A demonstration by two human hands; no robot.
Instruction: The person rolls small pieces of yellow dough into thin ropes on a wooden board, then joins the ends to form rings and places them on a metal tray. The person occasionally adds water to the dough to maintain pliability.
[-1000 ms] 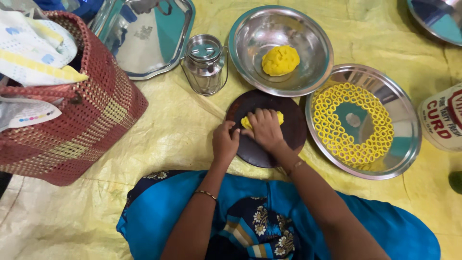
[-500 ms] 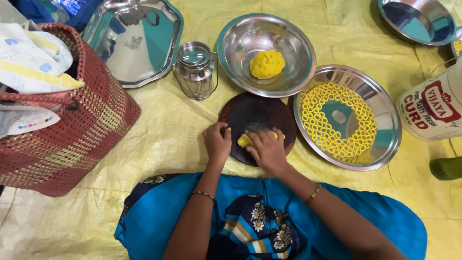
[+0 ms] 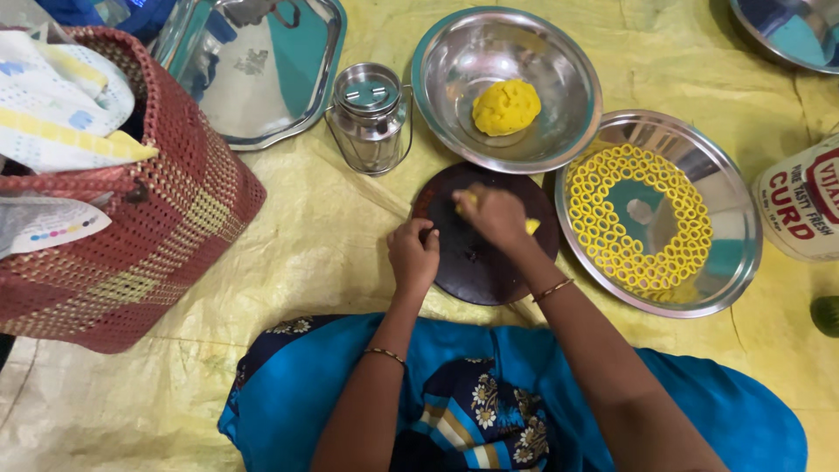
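Note:
A round dark wooden board (image 3: 476, 267) lies on the yellow sheet in front of me. My right hand (image 3: 492, 214) presses down on a small piece of yellow dough (image 3: 530, 226) on the board, fingers over it. My left hand (image 3: 412, 254) rests curled at the board's left edge, touching it. Behind the board, a steel bowl (image 3: 454, 65) holds a ball of yellow dough (image 3: 506, 107). To the right, a steel plate (image 3: 725, 218) carries several small yellow dough rings (image 3: 612, 227) laid in a circle.
A small lidded steel can (image 3: 370, 116) stands left of the bowl. A red woven basket (image 3: 131, 236) with papers sits at the left, a steel tray (image 3: 253, 70) behind it. A white tub (image 3: 800, 205) stands at the right edge, another steel dish (image 3: 786, 31) top right.
My right hand has slid forward across the board with the dough piece under it. My left hand stays at the board's left edge. The view has shifted a little.

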